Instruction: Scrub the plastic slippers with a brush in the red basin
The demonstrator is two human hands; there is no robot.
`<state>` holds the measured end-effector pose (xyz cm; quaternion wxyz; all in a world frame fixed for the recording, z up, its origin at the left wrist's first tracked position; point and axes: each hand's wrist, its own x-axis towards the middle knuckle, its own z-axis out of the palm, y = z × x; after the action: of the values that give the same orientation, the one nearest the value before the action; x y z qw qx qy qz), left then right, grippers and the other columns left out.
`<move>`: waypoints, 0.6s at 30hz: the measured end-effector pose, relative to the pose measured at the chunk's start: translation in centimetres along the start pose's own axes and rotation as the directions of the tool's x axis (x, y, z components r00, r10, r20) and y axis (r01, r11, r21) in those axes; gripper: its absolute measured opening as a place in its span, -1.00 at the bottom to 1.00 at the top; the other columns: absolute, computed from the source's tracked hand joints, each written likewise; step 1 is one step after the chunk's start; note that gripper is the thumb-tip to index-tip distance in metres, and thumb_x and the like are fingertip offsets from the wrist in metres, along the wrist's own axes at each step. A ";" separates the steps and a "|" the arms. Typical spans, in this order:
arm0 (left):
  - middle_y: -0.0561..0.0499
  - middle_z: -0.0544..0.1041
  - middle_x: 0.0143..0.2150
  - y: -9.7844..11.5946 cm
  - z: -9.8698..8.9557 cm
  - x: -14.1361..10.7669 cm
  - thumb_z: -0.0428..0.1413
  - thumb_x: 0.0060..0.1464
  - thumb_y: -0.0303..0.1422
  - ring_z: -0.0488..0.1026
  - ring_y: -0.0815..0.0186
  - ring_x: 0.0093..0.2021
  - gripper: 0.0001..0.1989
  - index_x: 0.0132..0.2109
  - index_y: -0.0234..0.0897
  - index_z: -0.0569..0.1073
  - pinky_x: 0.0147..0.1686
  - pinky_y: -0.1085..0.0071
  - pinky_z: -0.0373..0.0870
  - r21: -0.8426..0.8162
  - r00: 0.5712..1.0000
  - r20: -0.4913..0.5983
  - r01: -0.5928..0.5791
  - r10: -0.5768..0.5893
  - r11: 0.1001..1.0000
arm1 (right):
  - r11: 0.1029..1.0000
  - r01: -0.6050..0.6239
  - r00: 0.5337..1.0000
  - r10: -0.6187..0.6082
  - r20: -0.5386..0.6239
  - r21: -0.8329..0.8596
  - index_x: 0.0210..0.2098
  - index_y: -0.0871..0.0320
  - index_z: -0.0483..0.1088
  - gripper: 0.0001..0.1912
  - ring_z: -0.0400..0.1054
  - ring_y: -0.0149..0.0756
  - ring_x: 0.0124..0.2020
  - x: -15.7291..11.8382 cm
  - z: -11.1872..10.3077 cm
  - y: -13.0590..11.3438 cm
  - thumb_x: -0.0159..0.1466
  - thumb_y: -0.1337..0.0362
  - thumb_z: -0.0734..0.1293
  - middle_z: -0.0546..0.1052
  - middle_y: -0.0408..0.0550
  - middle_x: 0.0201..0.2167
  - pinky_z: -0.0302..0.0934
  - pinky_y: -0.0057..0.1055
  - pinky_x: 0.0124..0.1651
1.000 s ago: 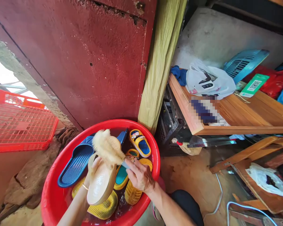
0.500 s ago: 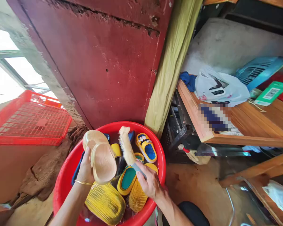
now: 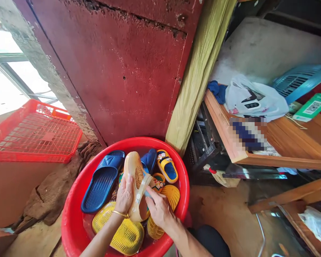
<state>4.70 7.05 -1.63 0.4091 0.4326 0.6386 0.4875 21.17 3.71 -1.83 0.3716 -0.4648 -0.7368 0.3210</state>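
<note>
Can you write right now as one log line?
left hand: holds glossy beige clog | right hand: grips blue-grey brush handle at clog | below: round red plastic basin, blue slippers, yellow slippers inside

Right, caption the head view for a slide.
Left hand holds a beige clog, right hand a brush inside it, over a red tub of slippers.

Daylight enters at left, where the opening [image 3: 8, 89] is burnt out to glaring white. The red door [image 3: 109, 71] is evenly lit, while the space below the wooden table [image 3: 296, 139] sinks into deep shadow. Small glints sit on the wet yellow slipper [image 3: 127, 237]. The pale shoe [image 3: 135, 205] looks reasonably sharp. Wide-angle distortion stretches the crate [image 3: 37, 137] and fan [image 3: 294, 82] near the edges; the lower-right plastic bag [image 3: 317, 221] is soft, and coarse pixelation masks a patch above the tabletop.
</note>
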 end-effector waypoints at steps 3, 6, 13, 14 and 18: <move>-0.16 0.51 0.24 0.0 -0.8 0.6 -0.17 0.27 0.11 0.41 0.02 0.26 -0.29 0.33 -0.26 0.30 0.29 0.14 0.32 0.025 1.000 -0.003 0.005 -0.005 1.000 | 0.993 0.000 0.996 -0.010 0.083 0.122 0.28 0.07 0.43 -0.53 0.60 -0.07 -0.12 0.0 -0.8 -0.3 0.42 0.29 0.20 0.65 0.10 -0.02 0.51 -0.19 -0.02; -0.21 0.48 0.26 0.5 -2.7 1.9 -0.14 0.25 0.13 0.37 0.00 0.29 -0.29 0.26 -0.32 0.38 0.34 0.13 0.23 0.056 0.993 -0.115 0.006 0.000 0.998 | 0.985 -0.057 0.962 0.010 0.273 0.165 0.27 0.07 0.44 -0.52 0.58 -0.08 -0.05 -1.3 -1.8 -0.8 0.39 0.29 0.24 0.64 0.04 0.02 0.49 -0.23 0.03; -0.03 0.55 -0.13 2.4 -7.3 4.1 0.08 0.19 -0.02 0.50 0.20 -0.18 -0.40 0.26 -0.24 0.34 -0.06 0.28 0.46 0.026 0.952 -0.278 -0.128 0.130 0.991 | 0.981 -0.191 0.843 0.179 0.508 -0.028 0.14 -0.11 0.55 -0.53 0.58 -0.28 -0.20 -3.9 -6.0 0.0 0.26 0.29 0.35 0.69 -0.24 -0.11 0.41 -0.51 -0.04; 0.00 0.52 -0.19 2.6 -7.9 4.4 0.07 0.20 -0.04 0.47 0.23 -0.24 -0.45 0.22 -0.26 0.35 -0.12 0.28 0.45 0.092 0.937 -0.322 -0.113 0.137 0.989 | 0.981 -0.192 0.856 0.185 0.482 -0.034 0.12 -0.11 0.56 -0.55 0.57 -0.29 -0.21 -3.8 -6.9 0.3 0.27 0.29 0.34 0.69 -0.25 -0.12 0.41 -0.51 -0.05; -0.02 0.49 -0.26 2.7 -8.9 5.3 -0.10 0.30 -0.04 0.42 0.21 -0.23 -0.57 -0.17 -0.29 0.46 -0.09 0.24 0.42 0.248 0.914 -0.359 -0.102 0.189 0.963 | 0.978 -0.197 0.963 0.180 0.203 0.066 0.21 0.04 0.50 -0.54 0.56 -0.22 -0.15 -2.4 -9.0 1.3 0.34 0.22 0.27 0.63 -0.07 0.02 0.44 -0.36 -0.04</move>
<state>-4.85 10.12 2.21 0.1891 0.4200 0.7222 0.5161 30.06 3.06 1.17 0.2847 -0.4827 -0.7076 0.4303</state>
